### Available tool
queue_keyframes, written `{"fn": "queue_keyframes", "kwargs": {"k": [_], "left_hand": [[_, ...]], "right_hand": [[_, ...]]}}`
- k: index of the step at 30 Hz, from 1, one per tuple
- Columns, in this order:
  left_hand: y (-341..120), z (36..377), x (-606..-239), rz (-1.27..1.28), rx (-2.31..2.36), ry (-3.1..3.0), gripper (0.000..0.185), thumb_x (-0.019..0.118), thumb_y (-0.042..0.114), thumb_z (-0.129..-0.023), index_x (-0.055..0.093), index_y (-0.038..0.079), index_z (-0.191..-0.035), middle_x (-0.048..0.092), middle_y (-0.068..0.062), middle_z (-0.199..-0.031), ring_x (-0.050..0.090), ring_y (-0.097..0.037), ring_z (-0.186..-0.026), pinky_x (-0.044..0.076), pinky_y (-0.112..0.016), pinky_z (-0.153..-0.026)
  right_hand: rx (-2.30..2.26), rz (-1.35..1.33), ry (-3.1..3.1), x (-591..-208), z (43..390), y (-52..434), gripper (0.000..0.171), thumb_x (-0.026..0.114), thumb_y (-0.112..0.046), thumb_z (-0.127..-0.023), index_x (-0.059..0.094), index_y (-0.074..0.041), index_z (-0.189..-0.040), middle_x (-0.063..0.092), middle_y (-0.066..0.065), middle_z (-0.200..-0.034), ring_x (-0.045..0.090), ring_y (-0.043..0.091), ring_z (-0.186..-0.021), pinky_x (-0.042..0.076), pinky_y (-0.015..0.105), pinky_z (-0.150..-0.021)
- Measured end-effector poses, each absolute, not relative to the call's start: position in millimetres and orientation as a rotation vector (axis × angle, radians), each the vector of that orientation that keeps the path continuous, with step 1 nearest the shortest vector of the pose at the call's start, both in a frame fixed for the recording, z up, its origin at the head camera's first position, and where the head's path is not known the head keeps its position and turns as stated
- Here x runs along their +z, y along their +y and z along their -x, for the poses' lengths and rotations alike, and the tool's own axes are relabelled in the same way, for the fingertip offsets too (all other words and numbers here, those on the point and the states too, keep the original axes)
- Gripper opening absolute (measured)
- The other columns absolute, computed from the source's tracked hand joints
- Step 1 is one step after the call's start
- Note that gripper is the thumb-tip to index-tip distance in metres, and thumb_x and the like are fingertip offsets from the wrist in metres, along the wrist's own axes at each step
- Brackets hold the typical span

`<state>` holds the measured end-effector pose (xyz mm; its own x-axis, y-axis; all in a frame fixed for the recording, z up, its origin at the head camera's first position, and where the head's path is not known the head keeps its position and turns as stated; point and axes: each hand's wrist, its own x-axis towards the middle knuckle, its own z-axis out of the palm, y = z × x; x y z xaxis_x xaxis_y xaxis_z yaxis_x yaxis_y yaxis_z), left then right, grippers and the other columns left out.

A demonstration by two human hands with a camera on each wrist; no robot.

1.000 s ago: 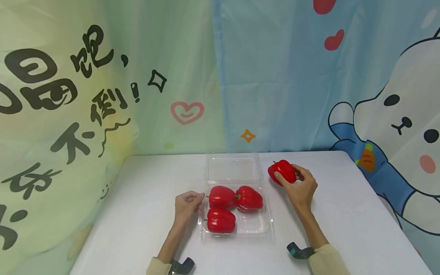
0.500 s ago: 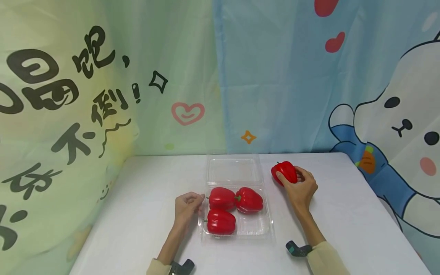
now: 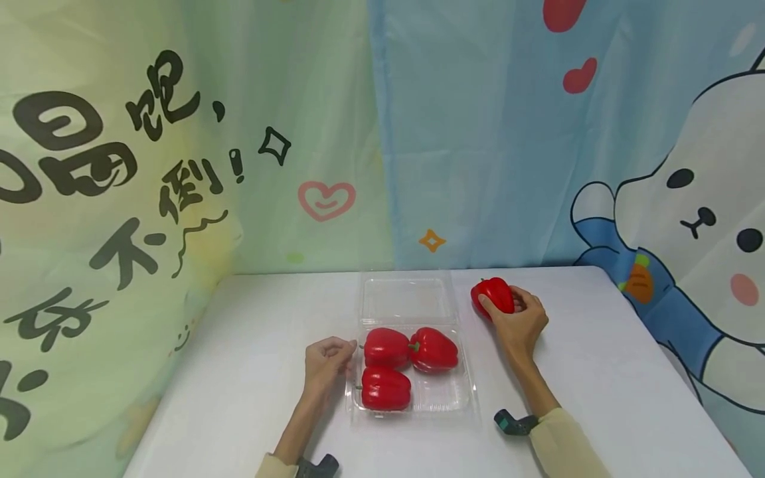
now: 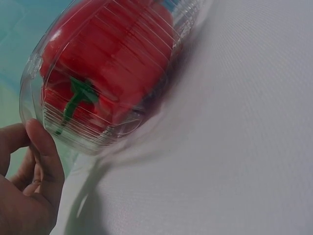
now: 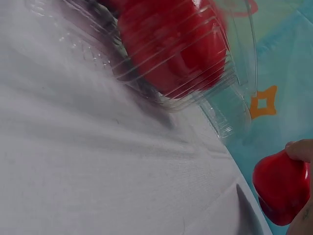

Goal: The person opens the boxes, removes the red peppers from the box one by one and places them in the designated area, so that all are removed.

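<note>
the right hand reaches out over the white table toward its far edge, forearm stretched straight from the cream sleeve at the near edge. its fingers and thumb are curled round a loose red bell pepper, the thumb laid across the pepper's near side and the fingers wrapped behind it. the pepper sits low at the table, just to the right of the clear clamshell box's open lid; whether it rests on the cloth or is just lifted cannot be told. the right wrist view shows the same pepper at its lower right corner with a fingertip on its top.

the left hand lies at the left side of the box, forearm coming straight up from the near edge. its fingers are curled inward, the tips at the box's left rim; the left wrist view shows the thumb touching the ribbed plastic corner, though a firm pinch cannot be told.

three red bell peppers lie inside the box: one at the back left, one at the back right touching it, one at the front left. the front right part of the box is bare. the lid lies flat, hinged away toward the far edge. a cartoon curtain hangs behind the table.
</note>
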<state>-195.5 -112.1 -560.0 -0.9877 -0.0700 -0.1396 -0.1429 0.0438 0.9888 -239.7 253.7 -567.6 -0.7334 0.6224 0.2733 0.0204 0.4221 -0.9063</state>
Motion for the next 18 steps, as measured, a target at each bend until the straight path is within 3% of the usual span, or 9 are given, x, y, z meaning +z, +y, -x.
{"fn": "queue_keyframes", "kwargs": {"k": [7,18], "left_hand": [[-113.0,195.8,-560.3,0.216,2.128,2.227,0.022,0.077,0.013,-0.1,0.073,-0.008,-0.096,0.071,-0.003,-0.07,0.064,-0.01,-0.059,0.055,-0.019,-0.058],[-111.6,197.5,-563.2,0.237,2.118,2.237,0.025,0.077,0.015,-0.101,0.074,-0.01,-0.099,0.071,-0.002,-0.071,0.063,-0.01,-0.06,0.054,-0.019,-0.056]], "right_hand": [[1.349,0.584,-2.06,-570.5,248.5,253.0,0.064,0.09,-0.026,-0.09,0.065,-0.003,-0.144,0.065,0.022,-0.143,0.058,0.033,-0.128,0.058,0.064,-0.109],[1.371,0.648,-2.034,-573.1,255.7,250.3,0.065,0.09,-0.025,-0.091,0.063,-0.003,-0.146,0.062,0.022,-0.147,0.054,0.036,-0.135,0.056,0.063,-0.112]]}}
